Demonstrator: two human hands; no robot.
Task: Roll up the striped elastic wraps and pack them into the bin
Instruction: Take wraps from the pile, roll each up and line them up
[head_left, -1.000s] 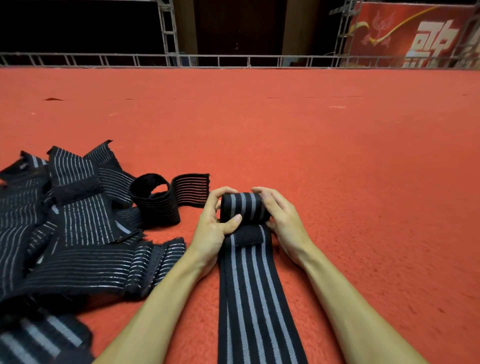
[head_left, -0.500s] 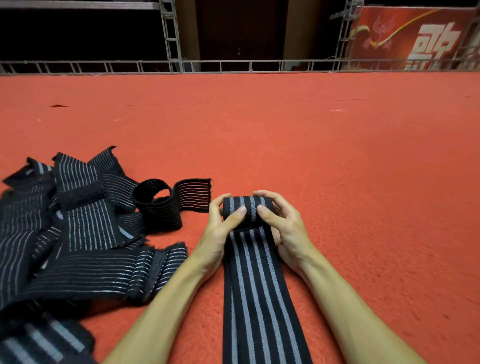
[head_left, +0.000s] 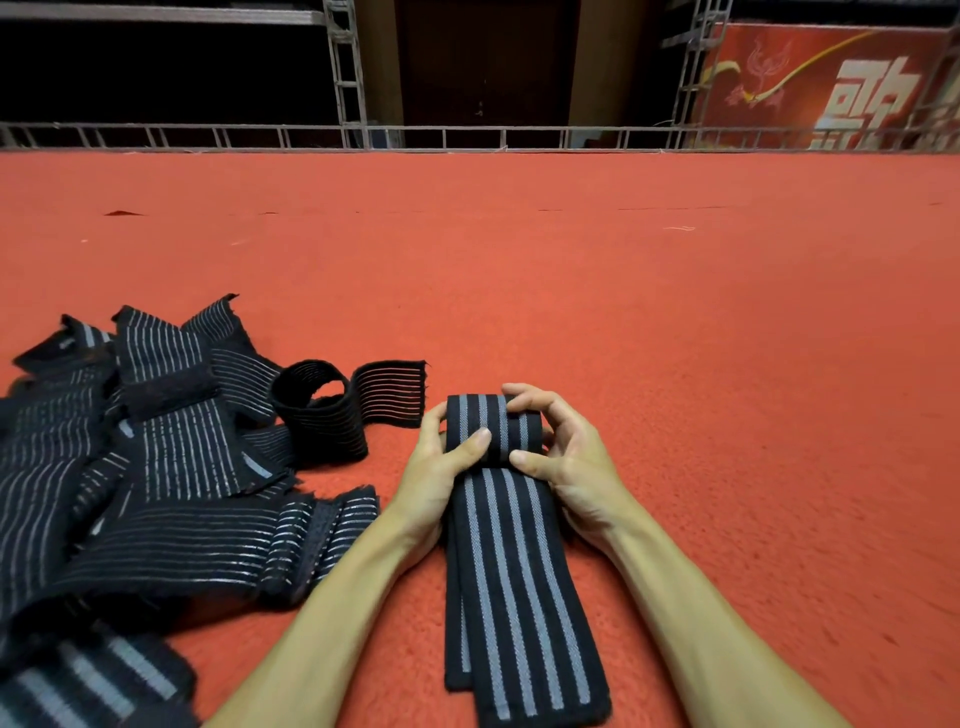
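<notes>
One striped wrap (head_left: 511, 561), part-rolled on red carpet (head_left: 675, 364): I see left grip (head_left: 431, 483) and right grip (head_left: 582, 467) both clamped on its roll; loose wraps (head_left: 156, 467) heaped left.

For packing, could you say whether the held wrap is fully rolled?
Partly rolled: left hand and right hand grip the roll; its tail lies flat.

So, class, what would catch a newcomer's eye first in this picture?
The left hand and right hand grip the rolled end of a striped wrap at bottom centre, its flat tail running toward the viewer. A heap of loose wraps lies to their left on the red carpet.
</notes>
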